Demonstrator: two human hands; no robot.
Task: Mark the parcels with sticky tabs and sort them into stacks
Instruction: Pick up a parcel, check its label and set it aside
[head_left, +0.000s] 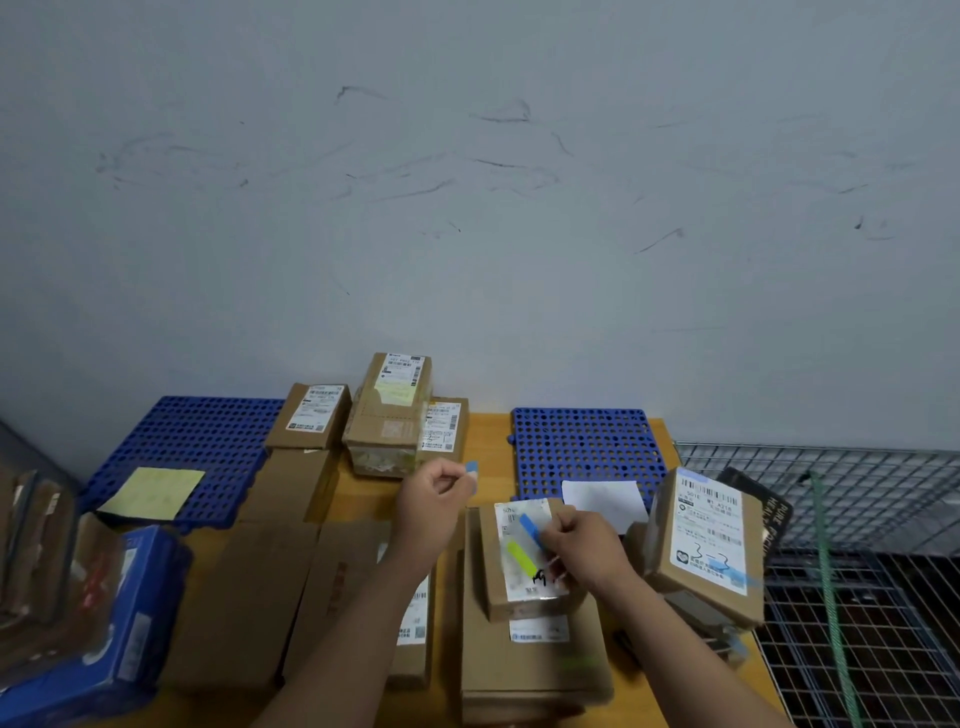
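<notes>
The left hand (436, 501) pinches a small blue tab (471, 469) above the worktop (488, 441); the right hand (587, 553), fingers curled, nips the end of a second tab (531, 529) lying across the parcel (491, 566) atop the near stack. The tabs look flimsy and tacky, best held by one end. The parcel seems light, stiff cardboard, best gripped by its long edges; whether the second tab is stuck down is unclear.

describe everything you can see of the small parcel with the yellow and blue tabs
The small parcel is a flat brown cardboard box, its top mostly covered by a white printed label with black handwriting. A yellow tab and a blue tab lie slantwise on it. It lies atop a larger box; the right hand pinches the blue tab.
</notes>
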